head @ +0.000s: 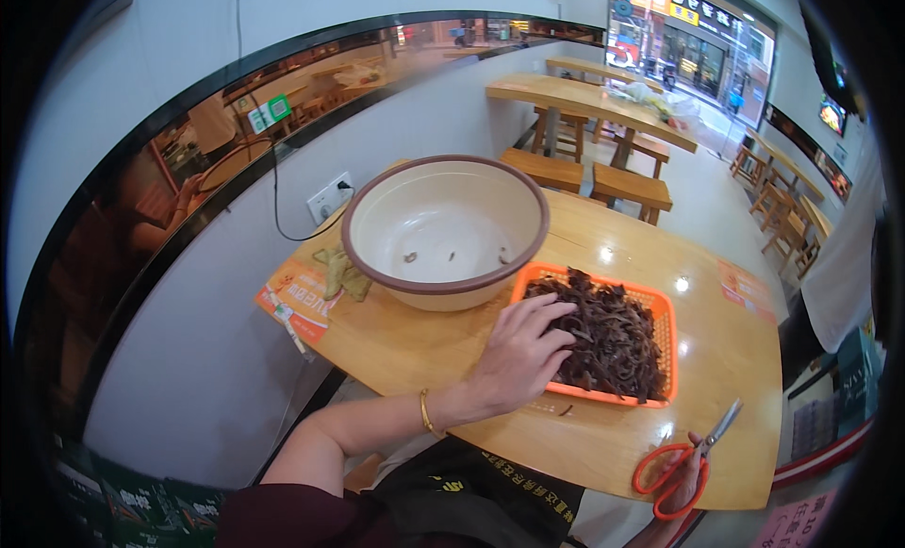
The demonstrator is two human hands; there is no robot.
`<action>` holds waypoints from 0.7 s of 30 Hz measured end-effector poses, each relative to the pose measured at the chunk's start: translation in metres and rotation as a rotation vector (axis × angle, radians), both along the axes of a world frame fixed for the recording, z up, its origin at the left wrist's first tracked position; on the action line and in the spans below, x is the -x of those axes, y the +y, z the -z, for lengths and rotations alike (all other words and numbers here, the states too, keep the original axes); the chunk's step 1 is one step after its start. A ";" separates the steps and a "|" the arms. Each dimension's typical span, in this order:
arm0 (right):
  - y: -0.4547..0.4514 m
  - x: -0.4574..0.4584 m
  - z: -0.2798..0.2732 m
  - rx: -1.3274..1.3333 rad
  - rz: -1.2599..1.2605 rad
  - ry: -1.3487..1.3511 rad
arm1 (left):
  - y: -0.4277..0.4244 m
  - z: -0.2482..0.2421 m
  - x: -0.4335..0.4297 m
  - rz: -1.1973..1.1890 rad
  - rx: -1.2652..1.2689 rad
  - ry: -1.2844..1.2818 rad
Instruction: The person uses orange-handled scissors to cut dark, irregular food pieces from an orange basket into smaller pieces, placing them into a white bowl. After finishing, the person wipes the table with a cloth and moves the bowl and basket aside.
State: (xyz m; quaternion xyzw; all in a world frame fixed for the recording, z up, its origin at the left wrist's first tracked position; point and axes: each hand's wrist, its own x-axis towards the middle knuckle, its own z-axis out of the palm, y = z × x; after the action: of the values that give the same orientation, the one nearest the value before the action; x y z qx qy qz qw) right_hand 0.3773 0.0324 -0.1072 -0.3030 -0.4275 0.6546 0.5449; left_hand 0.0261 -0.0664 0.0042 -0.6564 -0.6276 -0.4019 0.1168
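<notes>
My left hand rests with spread, bent fingers on dark brown shredded strips, perhaps wood ear fungus, heaped in an orange plastic basket. Whether its fingertips pinch any strips, I cannot tell. At the lower right, my right hand holds a pair of scissors with red handles, blades pointing up and away over the table edge. A large cream basin with a brown rim stands behind and left of the basket, a few small dark bits on its bottom.
Both containers stand on a wooden table. A greenish cloth lies left of the basin, near a wall socket with a plugged-in black cable. Wooden stools stand beyond. At the right edge a person in a white garment is partly visible.
</notes>
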 end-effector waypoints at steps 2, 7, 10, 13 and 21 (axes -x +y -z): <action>0.001 -0.001 0.001 0.044 0.040 0.010 | -0.020 0.015 0.010 -0.147 -0.071 -0.148; 0.003 -0.002 0.000 -0.043 -0.005 -0.016 | -0.028 0.049 0.044 -0.071 0.202 -1.017; 0.001 0.001 -0.002 -0.048 0.006 -0.016 | -0.018 0.052 0.052 0.102 0.407 -1.201; -0.002 0.004 -0.006 -0.038 0.019 -0.019 | -0.025 0.053 0.017 0.336 0.524 -1.424; 0.001 -0.003 0.001 -0.020 0.130 -0.068 | -0.037 0.063 -0.002 0.485 0.707 -1.578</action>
State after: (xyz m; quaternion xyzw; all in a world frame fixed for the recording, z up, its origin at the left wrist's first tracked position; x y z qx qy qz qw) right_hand 0.3807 0.0333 -0.1079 -0.3465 -0.4316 0.6030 0.5745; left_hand 0.0281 -0.1038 -0.0591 -0.3015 -0.4564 -0.5329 -0.6456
